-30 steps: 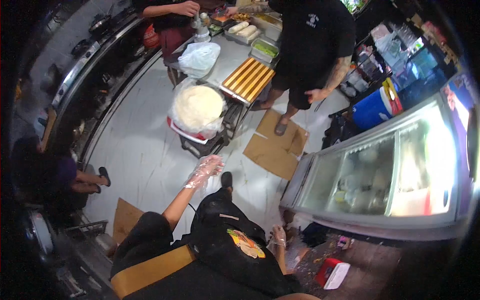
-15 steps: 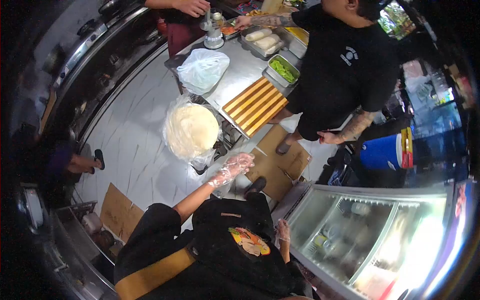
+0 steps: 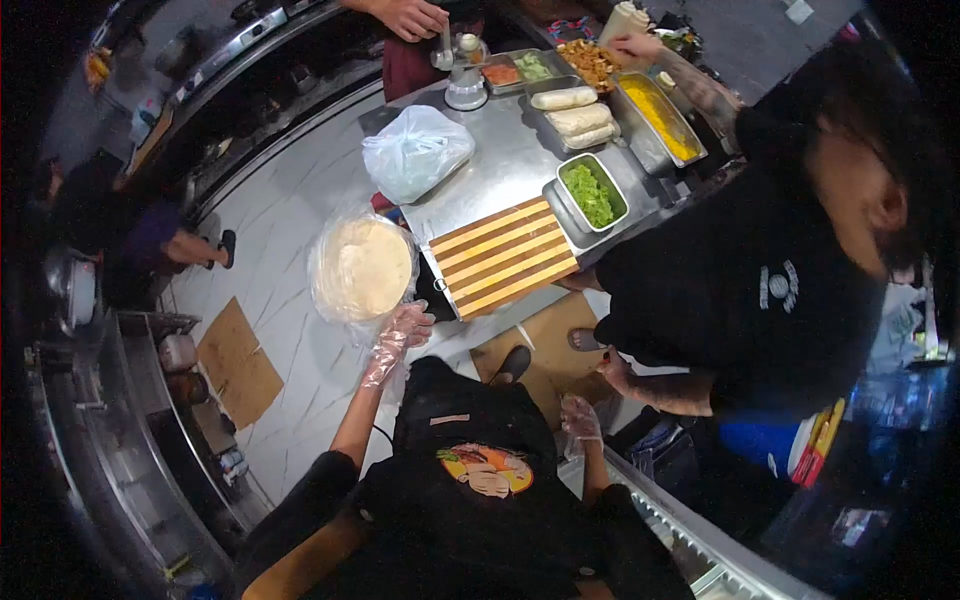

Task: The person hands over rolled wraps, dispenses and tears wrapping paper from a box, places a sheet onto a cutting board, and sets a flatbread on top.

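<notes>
My left hand (image 3: 405, 328), in a clear plastic glove, is just below a stack of round flatbreads (image 3: 368, 265) in a clear plastic bag. Its fingers look loosely bent, with nothing visible in them; whether it touches the bag I cannot tell. My right hand (image 3: 580, 418), gloved too, hangs beside my apron, fingers loose and nothing seen in it. A striped wooden cutting board (image 3: 503, 257) lies at the near end of the steel table (image 3: 470, 190). Beside the board is a metal tray of lettuce (image 3: 592, 193).
A tied plastic bag (image 3: 417, 153), rolled wraps (image 3: 575, 118) and a tray of yellow filling (image 3: 660, 117) stand on the table. At right a co-worker (image 3: 740, 270) reaches across to a squeeze bottle (image 3: 625, 22). Another person's hand (image 3: 410, 17) is by a blender-like device (image 3: 465, 88).
My view has shifted, bringing the table closer. My left hand has moved left towards the bagged flatbreads. The co-worker's hand has gone from the small tray to near the bottle.
</notes>
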`<state>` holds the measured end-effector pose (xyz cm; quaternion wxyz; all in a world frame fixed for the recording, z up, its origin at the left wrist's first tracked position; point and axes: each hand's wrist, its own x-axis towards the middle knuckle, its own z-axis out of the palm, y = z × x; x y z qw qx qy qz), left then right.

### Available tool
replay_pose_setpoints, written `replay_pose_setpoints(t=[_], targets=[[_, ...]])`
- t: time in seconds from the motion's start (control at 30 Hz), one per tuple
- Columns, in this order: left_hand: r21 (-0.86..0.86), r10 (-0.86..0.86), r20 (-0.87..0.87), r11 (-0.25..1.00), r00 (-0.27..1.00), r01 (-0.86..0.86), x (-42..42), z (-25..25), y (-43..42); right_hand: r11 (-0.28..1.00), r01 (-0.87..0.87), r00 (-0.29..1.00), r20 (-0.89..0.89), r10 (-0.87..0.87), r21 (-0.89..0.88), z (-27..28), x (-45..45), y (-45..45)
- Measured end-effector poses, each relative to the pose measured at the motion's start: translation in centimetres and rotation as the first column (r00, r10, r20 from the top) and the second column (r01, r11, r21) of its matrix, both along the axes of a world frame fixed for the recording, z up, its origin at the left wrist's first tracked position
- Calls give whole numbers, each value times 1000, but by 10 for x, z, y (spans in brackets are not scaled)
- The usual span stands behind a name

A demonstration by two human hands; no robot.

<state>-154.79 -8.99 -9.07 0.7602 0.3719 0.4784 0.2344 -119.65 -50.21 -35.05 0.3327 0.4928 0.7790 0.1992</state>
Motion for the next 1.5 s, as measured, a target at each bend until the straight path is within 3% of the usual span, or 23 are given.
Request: replay_pose_setpoints(t=[0.03, 0.07, 0.1, 0.17, 0.2, 0.23, 0.27, 0.3, 0.37, 0.4, 0.43, 0.5, 0.57, 0.63, 0.7, 0.73, 0.8, 0.9, 1.03, 1.17, 1.37, 1.43, 1.5], targets=[[15, 24, 22, 1000, 999, -24, 4, 3, -6, 930, -365, 738, 599, 310, -31, 4, 10, 18], [6, 41, 6, 999, 999, -41, 5, 4, -11, 759, -596, 93, 916, 389, -262, 18, 14, 35], [1, 56, -2, 998, 998, -56, 8, 5, -16, 583, -575, -594, 783, 186, -574, 18, 23, 42], [-43, 33, 28, 999, 999, -32, 3, -21, -10, 549, -380, -906, 419, -59, -744, -13, 34, 70], [-42, 46, 39, 998, 998, -44, 3, -28, -6, 560, -255, -966, 186, -179, -788, -27, 36, 79], [-43, 55, 49, 998, 997, -53, 3, -32, -3, 598, -481, -813, 581, -32, -641, -29, 39, 97], [-46, 62, 56, 997, 997, -60, 2, -33, 1, 637, -622, -497, 858, 129, -456, -32, 42, 114], [-40, 119, 17, 992, 993, -118, 12, -21, 6, 640, -609, -445, 870, 215, -469, -31, 42, 122], [-1, 92, 27, 996, 995, -92, 16, -10, 24, 524, -419, -802, 573, 170, -742, -24, 34, 131], [20, 79, 41, 997, 996, -80, 21, -4, 36, 450, -123, -992, 120, -35, -884, -18, 33, 135], [23, 64, 19, 998, 998, -64, 26, 3, 48, 442, 217, -896, -357, -265, -871, -9, 37, 138], [25, 61, 47, 998, 997, -62, 31, -2, 72, 401, 443, -697, -589, -409, -802, 22, 48, 153], [62, 55, 159, 996, 986, -66, 35, -5, 89, 207, 240, -930, -286, -232, -949, 69, 49, 167], [83, 27, 95, 996, 995, -35, 41, -2, 104, 357, 109, -988, -140, -64, -928, 17, 77, 140], [112, 8, 31, 994, 1000, -11, 41, -1, 109, 450, 285, -907, -390, -160, -847, 12, 83, 118], [96, 26, 28, 995, 999, -29, 40, 1, 111, 508, 479, -678, -670, -304, -716, 10, 83, 114], [67, 65, 27, 995, 997, -67, 38, 2, 110, 556, 593, -447, -813, -374, -582, 5, 88, 110], [51, 98, 77, 993, 992, -102, 21, -18, 101, 519, 501, -633, -702, -325, -692, -14, 99, 113], [46, 154, 147, 986, 977, -162, 14, -34, 81, 620, 430, -560, -732, -388, -657, -13, 115, 160], [19, 174, 154, 984, 973, -179, 22, -29, 76, 380, 590, -574, -701, -423, -713, 65, 93, 233], [37, 160, 66, 986, 985, -163, 47, -26, 98, 338, 491, -703, -594, -391, -803, 108, 86, 274], [51, 156, 54, 986, 986, -158, 51, -24, 102, 407, 491, -663, -634, -398, -770, 78, 98, 256], [83, 158, 70, 983, 985, -163, 55, -12, 103, 618, 542, -453, -817, -356, -570, 19, 121, 225]])
